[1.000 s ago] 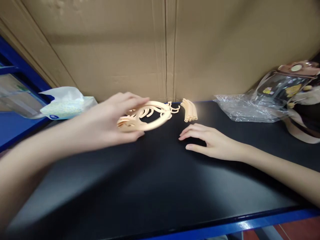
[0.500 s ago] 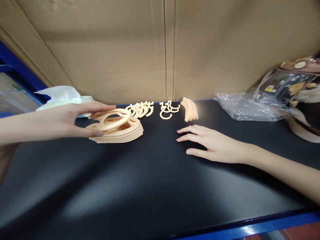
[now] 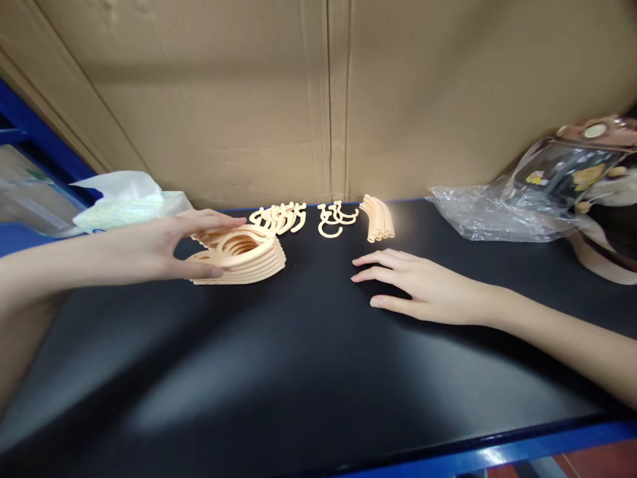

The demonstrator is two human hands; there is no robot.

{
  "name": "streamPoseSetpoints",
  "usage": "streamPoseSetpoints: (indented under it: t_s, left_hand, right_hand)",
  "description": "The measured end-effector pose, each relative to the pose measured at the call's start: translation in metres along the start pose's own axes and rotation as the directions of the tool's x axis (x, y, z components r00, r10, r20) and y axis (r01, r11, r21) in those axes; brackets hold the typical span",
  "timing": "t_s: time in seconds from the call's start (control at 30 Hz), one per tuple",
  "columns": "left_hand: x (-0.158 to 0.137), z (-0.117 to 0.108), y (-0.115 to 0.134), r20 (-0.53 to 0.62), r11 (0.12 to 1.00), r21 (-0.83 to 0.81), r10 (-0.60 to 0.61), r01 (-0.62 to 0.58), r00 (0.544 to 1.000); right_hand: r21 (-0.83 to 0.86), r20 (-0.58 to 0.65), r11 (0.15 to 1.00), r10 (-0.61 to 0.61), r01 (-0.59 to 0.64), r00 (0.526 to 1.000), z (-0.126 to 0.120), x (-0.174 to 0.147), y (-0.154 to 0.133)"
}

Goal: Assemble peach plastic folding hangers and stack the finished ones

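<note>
My left hand [image 3: 186, 249] spans the top looped piece of peach plastic [image 3: 259, 244], thumb at the near edge and fingers at the far edge. This piece lies on a neat stack of like pieces [image 3: 261, 271], its left end hidden by the hand. My right hand [image 3: 413, 285] rests on the black table with fingers spread and nothing in them. Beyond it lies a bundle of short curved peach tubes [image 3: 378, 219]. Several small cream hooks [image 3: 283, 218] sit in a row behind the stack, and a few more hooks [image 3: 332, 229] lie loosely to their right.
At the back left stands a pack of tissues [image 3: 134, 206]. A crumpled clear plastic bag [image 3: 502, 216] and a see-through bottle with a strap [image 3: 562, 166] are at the back right. Cardboard [image 3: 223, 99] walls the far edge of the black table [image 3: 298, 372].
My left hand has moved right and slightly down, bringing the raised, tilted top piece down onto the stack. My right hand has stayed in place.
</note>
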State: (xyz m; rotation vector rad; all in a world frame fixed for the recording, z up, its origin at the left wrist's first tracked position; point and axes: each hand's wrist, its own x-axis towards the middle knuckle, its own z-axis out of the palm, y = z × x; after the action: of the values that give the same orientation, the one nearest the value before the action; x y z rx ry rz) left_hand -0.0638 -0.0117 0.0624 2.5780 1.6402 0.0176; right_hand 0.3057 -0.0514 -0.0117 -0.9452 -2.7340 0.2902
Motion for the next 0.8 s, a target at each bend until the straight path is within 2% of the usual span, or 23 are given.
streamPoseSetpoints:
  t_s: [0.37, 0.8]
  left_hand:
    - [0.0024, 0.0015, -0.0037, 0.031, 0.999, 0.000, -0.038, 0.038, 0.999]
    - [0.0013, 0.0011, 0.0051, -0.005, 0.999, -0.050, -0.017, 0.017, 1.000]
  right_hand:
    - [0.003, 0.005, 1.000, -0.001, 0.001, 1.000, -0.0008, -0.0004, -0.0009]
    - [-0.003, 0.013, 1.000, 0.004, -0.004, 1.000, -0.0010, -0.0003, -0.0013]
